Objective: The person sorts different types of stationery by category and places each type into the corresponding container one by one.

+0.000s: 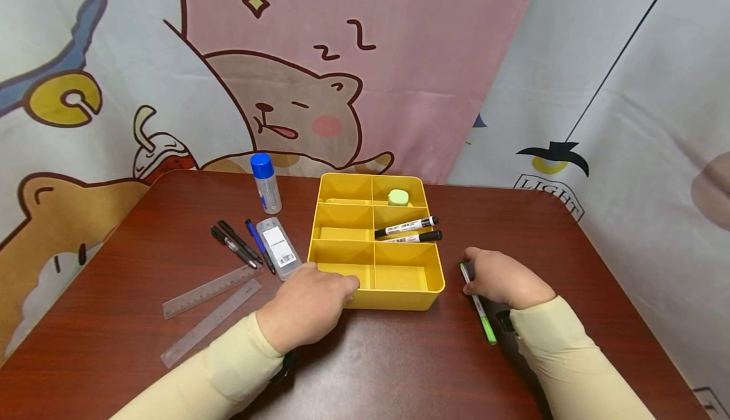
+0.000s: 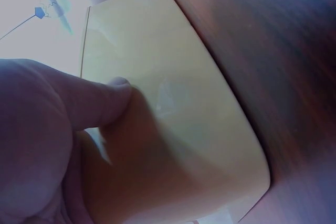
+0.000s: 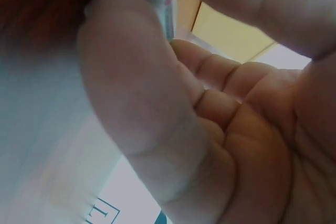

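A yellow six-compartment organizer box [image 1: 393, 299] stands on the table. At its front left corner my left hand [image 1: 308, 309] grips the wall, and the left wrist view shows the thumb [image 2: 113, 98] against the outer face. To the right of the box lies a slim white marker with green ends [image 1: 485, 322]. My right hand [image 1: 504, 277] pinches this marker near its far end; the right wrist view shows the thumb beside the white barrel [image 3: 163, 3]. Two black-capped markers [image 1: 413, 237] lean in the box's middle right compartment. A pale green block [image 1: 398, 197] sits in the back right one.
Left of the box lie a clear plastic case [image 1: 278, 246], a blue pen [image 1: 259, 244], black pens [image 1: 230, 246] and two clear rulers [image 1: 211, 322]. A blue-capped glue stick [image 1: 266, 182] stands behind them. A printed curtain [image 1: 422, 59] hangs along the table's back edge.
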Demonstrator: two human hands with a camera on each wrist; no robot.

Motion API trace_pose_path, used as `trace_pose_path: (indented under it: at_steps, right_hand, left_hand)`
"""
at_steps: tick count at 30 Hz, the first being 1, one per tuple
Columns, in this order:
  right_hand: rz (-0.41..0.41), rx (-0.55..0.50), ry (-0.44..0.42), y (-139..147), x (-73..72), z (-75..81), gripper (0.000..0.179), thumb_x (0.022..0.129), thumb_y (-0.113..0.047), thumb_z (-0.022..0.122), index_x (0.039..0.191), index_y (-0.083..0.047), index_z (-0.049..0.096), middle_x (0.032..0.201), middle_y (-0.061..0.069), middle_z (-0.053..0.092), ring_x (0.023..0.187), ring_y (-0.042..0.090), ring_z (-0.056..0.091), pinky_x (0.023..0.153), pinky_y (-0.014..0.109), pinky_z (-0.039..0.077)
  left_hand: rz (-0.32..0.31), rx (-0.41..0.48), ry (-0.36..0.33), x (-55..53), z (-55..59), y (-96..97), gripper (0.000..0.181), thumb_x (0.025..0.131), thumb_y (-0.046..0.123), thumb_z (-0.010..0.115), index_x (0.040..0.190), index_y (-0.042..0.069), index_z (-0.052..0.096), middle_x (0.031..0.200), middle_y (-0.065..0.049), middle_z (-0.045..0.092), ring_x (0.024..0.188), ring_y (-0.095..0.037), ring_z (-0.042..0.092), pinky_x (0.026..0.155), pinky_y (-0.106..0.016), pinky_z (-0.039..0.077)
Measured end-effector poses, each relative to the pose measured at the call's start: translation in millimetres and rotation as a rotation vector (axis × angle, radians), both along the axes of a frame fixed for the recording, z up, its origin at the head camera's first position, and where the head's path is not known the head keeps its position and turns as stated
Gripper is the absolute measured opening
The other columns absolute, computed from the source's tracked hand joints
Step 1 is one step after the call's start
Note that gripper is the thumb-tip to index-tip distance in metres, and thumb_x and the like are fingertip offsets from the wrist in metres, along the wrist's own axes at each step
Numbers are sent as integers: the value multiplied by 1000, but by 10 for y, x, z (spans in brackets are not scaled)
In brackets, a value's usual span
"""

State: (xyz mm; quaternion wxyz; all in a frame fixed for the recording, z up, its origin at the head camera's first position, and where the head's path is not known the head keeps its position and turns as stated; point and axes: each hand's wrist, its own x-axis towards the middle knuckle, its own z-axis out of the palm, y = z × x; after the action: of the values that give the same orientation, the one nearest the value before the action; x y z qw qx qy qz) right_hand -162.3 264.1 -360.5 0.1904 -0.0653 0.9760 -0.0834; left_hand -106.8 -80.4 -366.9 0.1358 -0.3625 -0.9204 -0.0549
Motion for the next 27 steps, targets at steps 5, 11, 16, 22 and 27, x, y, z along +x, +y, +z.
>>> trace_pose_path:
  at_steps: [5,11,16,22,27]
  right_hand:
    - [-2,-5,1,-6,-3,-13,59,84,-15,85,134,3,58,110,17,71,88,26,64,83,48,60]
    - [5,-15,8,-12,-2,-13,55,84,-14,85,130,2,59,105,15,71,85,25,63,80,46,60]
    - [15,-13,12,-20,0,-17,53,84,-13,84,129,2,59,100,14,70,83,24,63,77,43,59]
    - [15,-8,13,-25,3,-14,52,85,-12,84,128,1,60,100,14,70,83,24,63,77,43,60]
    - [6,-4,3,-30,-3,-23,55,85,-12,84,131,2,59,104,16,71,85,25,63,79,44,60]
  left_hand:
    - [-3,2,3,-2,-2,2,33,90,23,75,71,23,48,56,11,40,50,-4,43,55,-28,26]
    - [-10,8,28,-10,-19,-2,33,90,23,75,71,24,48,57,11,39,49,-5,42,54,-29,26]
    - [-10,9,33,-12,-22,0,34,90,24,75,70,24,48,56,11,39,49,-4,42,54,-28,26]
    - [-7,4,22,-6,-10,1,33,90,23,75,70,24,48,56,11,39,49,-4,42,55,-29,27]
    - [-6,5,22,-8,-13,2,33,90,25,75,70,24,48,56,12,39,49,-4,42,54,-29,26]
